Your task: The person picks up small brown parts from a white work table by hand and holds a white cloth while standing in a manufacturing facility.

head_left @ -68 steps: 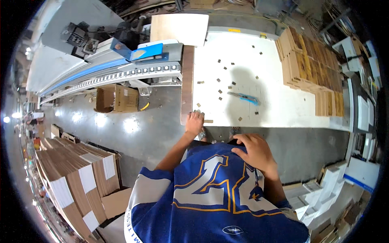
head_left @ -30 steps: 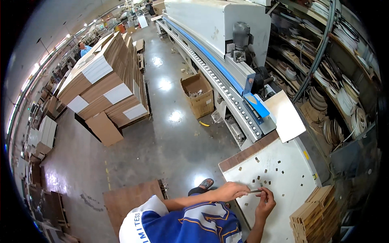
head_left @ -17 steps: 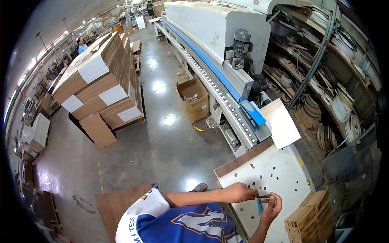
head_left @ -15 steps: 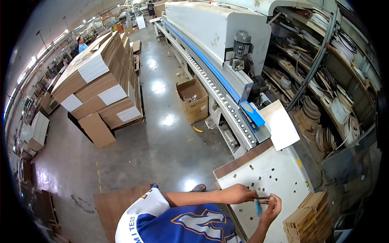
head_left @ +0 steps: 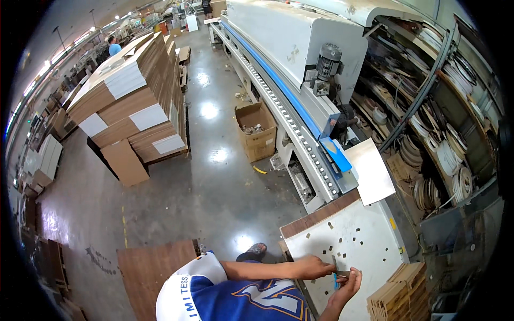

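My left hand reaches over the white tabletop, fingers pinched together. My right hand faces it, its fingertips closed on a thin dark strip. Between the hands a blue piece shows, perhaps the handle of a small tool; its kind is not clear. A narrow greyish length sticks up past my left fingertips. Which hand bears the blue piece cannot be made out. Several small dark squares lie scattered on the tabletop around the hands.
Stacked wooden strips stand at the table's near right. Beyond the table runs a long machine with a roller rail. A cardboard box sits beside it, tall board stacks at the left. Shelves at right hold coiled bands.
Both hands have shifted slightly left and down in the view. The strip and the blue piece between them have tilted, and a narrow length now points up beyond the left fingertips.
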A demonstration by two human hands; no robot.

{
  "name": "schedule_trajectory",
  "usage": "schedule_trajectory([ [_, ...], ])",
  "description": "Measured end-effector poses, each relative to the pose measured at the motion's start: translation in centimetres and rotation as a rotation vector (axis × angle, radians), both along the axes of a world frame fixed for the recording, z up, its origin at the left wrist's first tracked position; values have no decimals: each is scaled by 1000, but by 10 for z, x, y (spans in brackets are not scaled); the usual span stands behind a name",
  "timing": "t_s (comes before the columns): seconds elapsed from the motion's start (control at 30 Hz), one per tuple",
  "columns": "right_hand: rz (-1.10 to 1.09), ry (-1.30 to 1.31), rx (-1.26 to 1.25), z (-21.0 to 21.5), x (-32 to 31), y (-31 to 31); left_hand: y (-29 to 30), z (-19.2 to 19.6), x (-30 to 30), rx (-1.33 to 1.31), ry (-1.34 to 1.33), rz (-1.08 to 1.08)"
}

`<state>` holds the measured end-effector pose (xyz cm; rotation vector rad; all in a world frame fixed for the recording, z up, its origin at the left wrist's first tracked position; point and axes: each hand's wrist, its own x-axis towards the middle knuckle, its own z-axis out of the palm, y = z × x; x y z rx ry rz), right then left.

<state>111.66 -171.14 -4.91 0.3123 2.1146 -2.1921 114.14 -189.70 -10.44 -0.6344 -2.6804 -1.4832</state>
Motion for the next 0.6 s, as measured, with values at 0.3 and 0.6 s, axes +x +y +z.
schedule_trajectory([
  [0.3, -142, -113, -250, 4, 3, 8, 1, 15, 2, 511, -310, -43],
  [0.6, -38, 608, 1016, -8, 1, 13, -15, 18, 3, 492, -353, 118],
])
